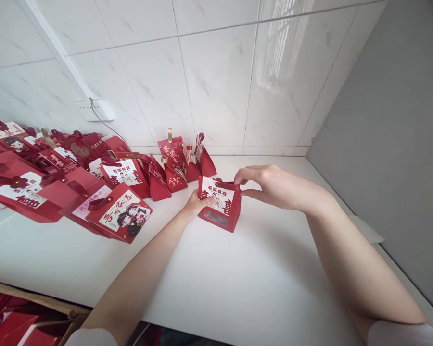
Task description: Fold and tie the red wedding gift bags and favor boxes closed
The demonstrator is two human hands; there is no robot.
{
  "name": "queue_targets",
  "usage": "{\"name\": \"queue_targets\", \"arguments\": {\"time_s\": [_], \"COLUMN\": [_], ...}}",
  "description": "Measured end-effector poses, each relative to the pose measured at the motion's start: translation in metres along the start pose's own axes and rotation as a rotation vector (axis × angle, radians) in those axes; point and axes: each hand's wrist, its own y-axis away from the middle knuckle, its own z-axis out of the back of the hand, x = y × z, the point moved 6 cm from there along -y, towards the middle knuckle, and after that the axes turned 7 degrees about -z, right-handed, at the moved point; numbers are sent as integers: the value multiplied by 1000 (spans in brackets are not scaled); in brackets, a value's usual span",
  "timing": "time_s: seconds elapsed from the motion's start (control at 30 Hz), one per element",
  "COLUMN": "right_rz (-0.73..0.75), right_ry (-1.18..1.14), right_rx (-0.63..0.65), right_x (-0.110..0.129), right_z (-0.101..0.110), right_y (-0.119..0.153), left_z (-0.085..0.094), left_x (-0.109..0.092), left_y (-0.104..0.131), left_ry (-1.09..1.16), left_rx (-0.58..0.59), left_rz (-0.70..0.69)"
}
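Note:
A small red gift box (231, 216) with a white printed label and a clear oval window stands upright on the white table (260, 288). My left hand (197, 203) grips its left side, with the thumb on the front face. At the upper right corner, my right hand (261, 185) touches the box top near the dark red ribbon with bent fingertips. Whether those fingertips pinch the ribbon is hard to make out.
Many red gift boxes (124, 173) with ribbons crowd the table's left side. Several small triangular ones (205, 163) stand near the tiled wall (216, 86). A socket (95, 110) with a cable is on the wall. Red items (14, 327) lie below the front edge; a grey panel (389, 125) rises at right.

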Motion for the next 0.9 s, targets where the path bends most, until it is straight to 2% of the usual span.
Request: {"name": "queue_targets", "arguments": {"time_s": [0.33,0.57,0.63,0.8,0.9], "right_rz": [39,-39,-42,-94,-162], "right_ry": [30,14,-45,-300,-321], "right_rx": [8,5,-64,-384,-396], "right_x": [1,-2,-4,-10,-14], "right_z": [-3,1,4,7,2], "right_y": [-1,-1,-4,-13,-16], "left_z": [0,-5,-12,-29,-24], "left_x": [2,-7,-11,-17,-20], "left_y": [0,3,7,13,14], "left_ry": [9,-268,-364,-522,-546], "left_rx": [-5,-56,-67,-78,-172], "left_rz": [0,-120,-146,-201,-237]}}
